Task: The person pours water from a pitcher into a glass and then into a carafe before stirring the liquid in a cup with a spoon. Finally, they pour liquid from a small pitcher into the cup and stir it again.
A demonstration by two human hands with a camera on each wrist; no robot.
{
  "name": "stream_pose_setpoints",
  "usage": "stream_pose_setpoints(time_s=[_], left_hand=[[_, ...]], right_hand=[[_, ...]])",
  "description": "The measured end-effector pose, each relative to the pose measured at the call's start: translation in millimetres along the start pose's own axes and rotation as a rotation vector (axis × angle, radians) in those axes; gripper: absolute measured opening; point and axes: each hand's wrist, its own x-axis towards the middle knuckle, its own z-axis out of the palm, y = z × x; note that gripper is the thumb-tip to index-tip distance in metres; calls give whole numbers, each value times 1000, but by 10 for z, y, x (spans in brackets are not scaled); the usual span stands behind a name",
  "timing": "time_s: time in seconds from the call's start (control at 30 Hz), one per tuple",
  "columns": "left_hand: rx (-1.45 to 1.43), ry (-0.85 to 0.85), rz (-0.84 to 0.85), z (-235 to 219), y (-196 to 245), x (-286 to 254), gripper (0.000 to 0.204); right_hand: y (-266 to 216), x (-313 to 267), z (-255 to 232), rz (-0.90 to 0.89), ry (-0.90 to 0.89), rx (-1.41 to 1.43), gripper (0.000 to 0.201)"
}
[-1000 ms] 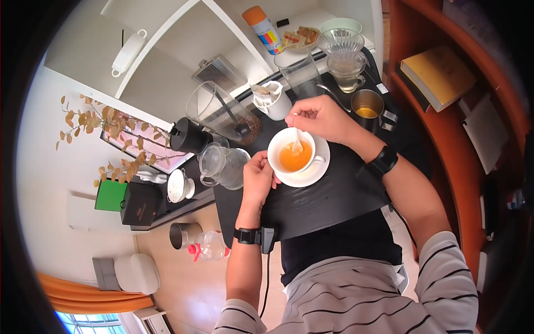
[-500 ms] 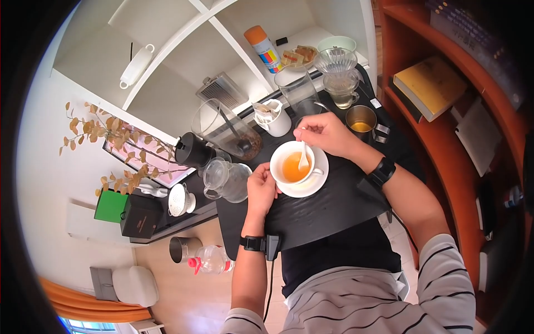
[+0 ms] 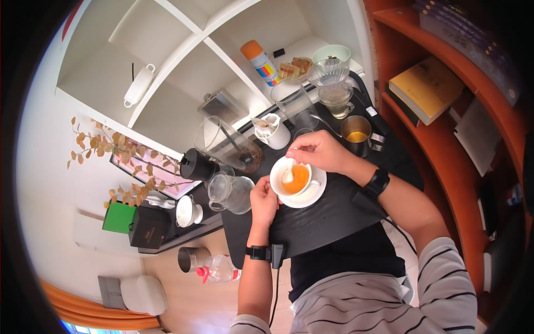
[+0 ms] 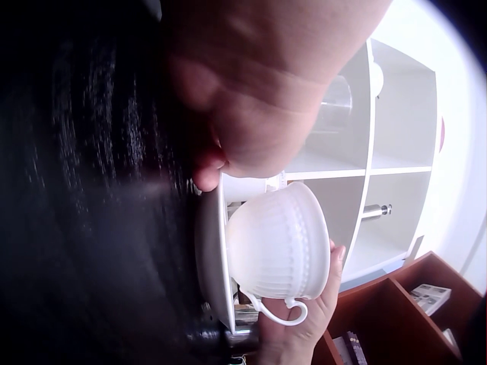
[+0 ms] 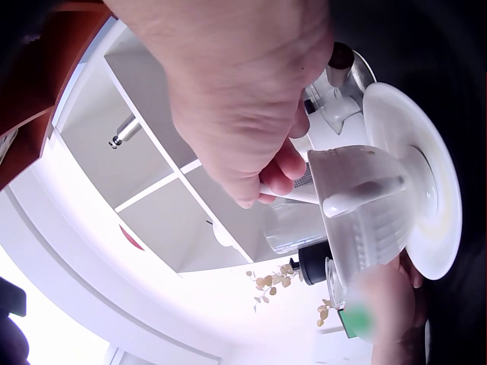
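Note:
A white cup [image 3: 274, 181] of orange-brown liquid stands on a white saucer [image 3: 317, 196] on the black table. My right hand [image 3: 320, 151] pinches the handle of a white spoon [image 3: 287, 176], whose bowl dips into the liquid at the cup's far left side. At the left, my left hand [image 3: 263, 201] holds the saucer's edge, its fingertips close beside the cup. The left wrist view shows the cup's ribbed side [image 4: 278, 243] and curled handle, with a fingertip [image 4: 205, 179] at the saucer rim. In the right wrist view the spoon's handle [image 5: 289, 192] runs from my fingers into the cup.
A glass pitcher [image 3: 236, 195] stands left of my left hand. Behind the cup are a white mug [image 3: 273, 135], a tall glass with coffee beans [image 3: 251, 158] and an empty-looking clear glass [image 3: 297, 106]. A metal cup [image 3: 356, 131] and a glass dripper [image 3: 335, 92] stand at the right.
The spoon has swung about in the cup, from the middle to the right side, and now to the left. My left hand stays at the saucer; the head view has shifted slightly.

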Motion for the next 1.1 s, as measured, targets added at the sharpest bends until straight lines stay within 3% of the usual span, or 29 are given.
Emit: stream_pose_setpoints(time_s=[0.1,0.23,0.33,0.4,0.53,0.6,0.73,0.8,0.93,1.1], left_hand=[[-11,-3,-3,0,-1,0,21],[-11,0,0,11,18,-13,21],[-14,13,13,21,22,-15,20],[-26,13,9,17,3,-12,19],[-10,-10,6,0,-3,-11,21],[-13,-8,2,3,5,-11,21],[-8,-13,-8,-7,14,-9,21],[-13,-19,-20,-8,28,-13,21],[-9,-36,-8,-22,9,9,21],[-7,-60,-49,-54,43,43,20]], right_hand=[[-47,8,1,-144,157,-185,20],[-73,3,-41,-79,126,-211,19],[-33,7,26,-18,22,14,19],[-26,29,33,-182,59,-104,18],[-83,2,-53,-134,129,-266,17],[-65,12,-71,-12,40,-155,15],[-50,-1,30,-39,-20,-32,14],[-99,8,26,-171,87,-208,14],[-205,-10,-51,-129,111,-327,14],[-128,-1,23,39,19,-2,18]])
